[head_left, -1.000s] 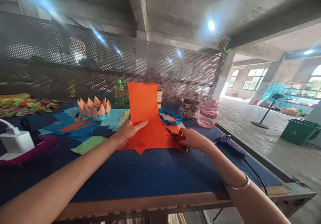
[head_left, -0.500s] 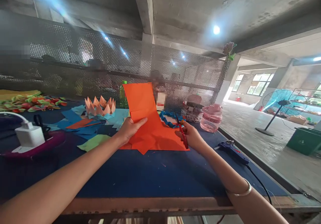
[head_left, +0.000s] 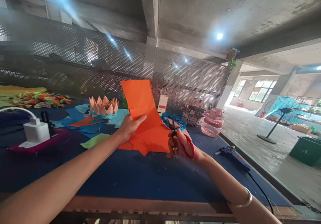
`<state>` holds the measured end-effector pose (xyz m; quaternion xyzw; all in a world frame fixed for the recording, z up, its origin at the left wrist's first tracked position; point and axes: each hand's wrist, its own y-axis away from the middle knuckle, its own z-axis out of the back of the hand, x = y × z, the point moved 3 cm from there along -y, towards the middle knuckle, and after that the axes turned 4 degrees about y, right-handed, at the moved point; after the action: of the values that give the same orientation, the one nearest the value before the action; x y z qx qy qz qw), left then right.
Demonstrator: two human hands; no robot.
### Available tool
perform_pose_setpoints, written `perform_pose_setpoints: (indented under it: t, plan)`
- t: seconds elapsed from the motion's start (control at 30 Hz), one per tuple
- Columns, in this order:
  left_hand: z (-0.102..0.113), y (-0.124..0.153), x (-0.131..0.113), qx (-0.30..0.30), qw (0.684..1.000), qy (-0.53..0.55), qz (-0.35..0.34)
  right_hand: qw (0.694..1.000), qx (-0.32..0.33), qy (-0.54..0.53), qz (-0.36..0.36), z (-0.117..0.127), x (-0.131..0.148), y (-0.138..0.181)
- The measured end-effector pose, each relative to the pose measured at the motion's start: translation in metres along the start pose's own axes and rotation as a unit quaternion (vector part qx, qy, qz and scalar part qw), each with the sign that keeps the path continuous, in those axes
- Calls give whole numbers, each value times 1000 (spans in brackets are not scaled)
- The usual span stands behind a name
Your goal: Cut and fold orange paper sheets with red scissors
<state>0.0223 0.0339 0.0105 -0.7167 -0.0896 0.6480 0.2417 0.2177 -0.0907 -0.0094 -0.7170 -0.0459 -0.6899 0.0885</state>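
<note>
My left hand is closed on a sheet of orange paper, thumb across its front, and the sheet stands up and curves away from the table. More orange paper lies flat below it on the blue tabletop. Red-handled scissors are in my right hand, just right of the paper, blades pointing up and apart from the upright sheet. Behind the paper sit a peach folded-paper ring with pointed tips and a blue folded-paper ring.
A pink water jug and a woven basket stand at the back right. A glue gun with its cord lies near the right edge. On the left are a white charger, a green paper piece and a perforated screen behind.
My right hand has turned the scissors from lying lengthwise along the palm to an upright grip with blades up, moving slightly left. The left hand still holds the orange sheet.
</note>
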Motion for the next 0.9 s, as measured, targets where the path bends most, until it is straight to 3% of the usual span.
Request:
perform_pose_setpoints:
  t: [0.13,0.33,0.5,0.9]
  plan:
    - [-2,2,-4,-9,1000,2,5,1000,-19,-9,0,3,1,-2]
    - [-4,3,-5,0,1000,29,-3,998,56,-12,-13,-3,-3,0]
    - [-3,3,-6,-2,999,33,2,997,71,15,8,-2,-4,1]
    - [-10,10,-15,-47,999,9,-16,972,19,230,41,4,-9,2]
